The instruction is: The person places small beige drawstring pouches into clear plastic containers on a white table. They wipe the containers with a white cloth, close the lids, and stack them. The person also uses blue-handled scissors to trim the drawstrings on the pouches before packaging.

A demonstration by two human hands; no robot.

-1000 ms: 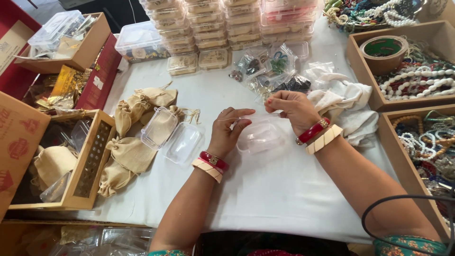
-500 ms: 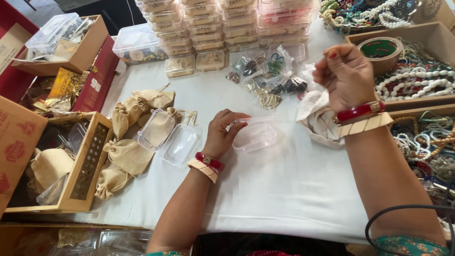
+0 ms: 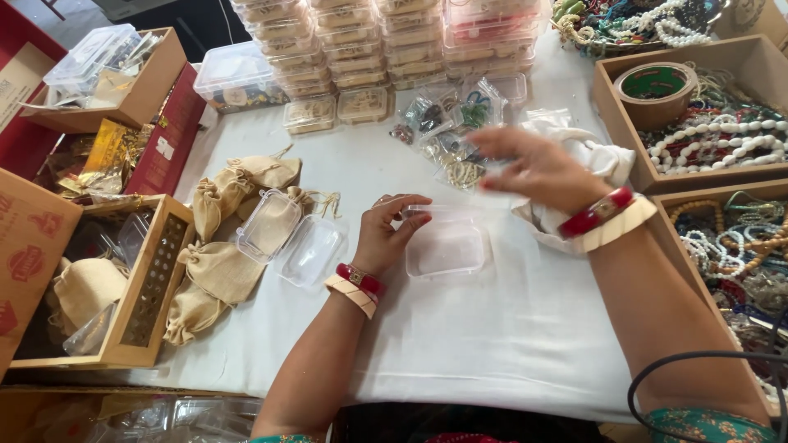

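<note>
Left hand (image 3: pixel 392 234) pinches clear plastic box (image 3: pixel 446 246); blurred right hand (image 3: pixel 538 168) seemingly spread, empty

right hand (image 3: pixel 538 168) motion-blurred, its grip unclear, stacked boxes (image 3: pixel 394 41) cut by top edge

Plastic box (image 3: pixel 445 248) centre table; pouches (image 3: pixel 220 271) left; bead trays (image 3: pixel 716 139) right.

Clear plastic boxes (image 3: pixel 386 49) stacked along table's far edge; small clear sachets (image 3: pixel 447 131) just before them (contents indistinct); red printed carton (image 3: pixel 164 135) at left.
</note>
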